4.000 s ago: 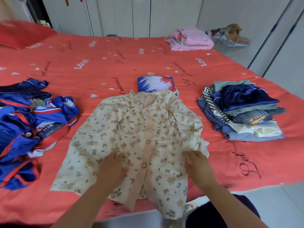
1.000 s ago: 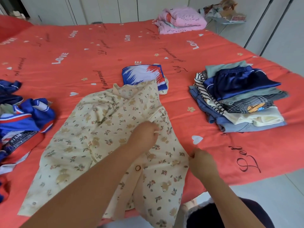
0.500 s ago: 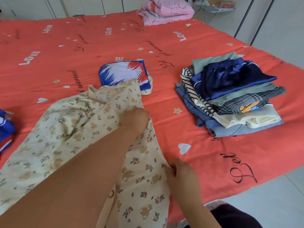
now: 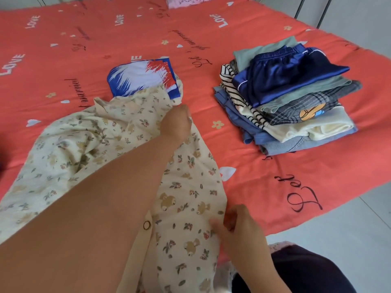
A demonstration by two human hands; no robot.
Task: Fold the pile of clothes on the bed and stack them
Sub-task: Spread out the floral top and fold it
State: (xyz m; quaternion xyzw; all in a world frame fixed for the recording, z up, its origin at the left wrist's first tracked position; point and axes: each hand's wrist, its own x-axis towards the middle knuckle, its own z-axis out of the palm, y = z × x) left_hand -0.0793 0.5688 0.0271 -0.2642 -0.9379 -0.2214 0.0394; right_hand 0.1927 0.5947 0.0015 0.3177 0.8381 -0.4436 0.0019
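- The shirt [image 4: 186, 187] lies at the bed's [image 4: 243, 157] near edge, over which its hem hangs; its right side is pinched there by the right hand's [image 4: 239, 227] fingers.
- That side has been drawn inward since the shirt lay spread flat, so a lengthwise fold is judged begun.
- The shoulder is clamped in the left hand's [image 4: 176, 123] curled fingers.
- Bare bed is left between shirt and stack [image 4: 292, 98]; a folded blue piece [image 4: 141, 79] is overlapped by the collar.
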